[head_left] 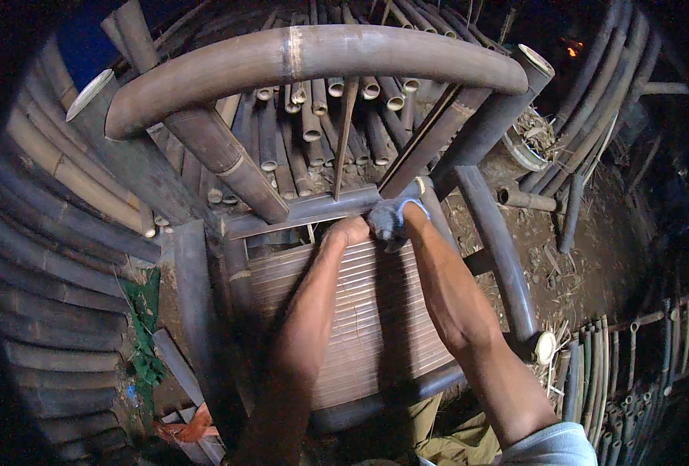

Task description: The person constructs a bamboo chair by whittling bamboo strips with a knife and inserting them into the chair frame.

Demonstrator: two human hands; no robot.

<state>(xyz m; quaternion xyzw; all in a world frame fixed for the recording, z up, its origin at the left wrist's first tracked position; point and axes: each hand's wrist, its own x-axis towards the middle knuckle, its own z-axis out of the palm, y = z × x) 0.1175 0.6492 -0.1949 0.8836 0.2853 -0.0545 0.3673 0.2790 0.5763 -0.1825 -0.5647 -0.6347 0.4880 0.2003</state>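
Observation:
A dark bamboo chair frame (325,203) stands in front of me, its seat filled with thin bamboo slats (352,326). At the seat's back edge, just below the rear rail, my bare left hand (348,231) is closed. Right beside it, my right hand (388,223) wears a grey-blue glove and is curled closed at the rail's right end. Whatever the fingers grip is hidden by the hands. A gap shows between slats and rail to the left of my hands. The curved bamboo backrest (321,58) arches beyond, with a thin upright strip (347,140) reaching down to the rail.
Cut bamboo poles (311,128) lie stacked behind the chair. Curved poles (49,233) line the left side. A container of shavings (527,151) stands at the back right, near loose bamboo pieces (527,199). Green cloth (146,334) lies at left.

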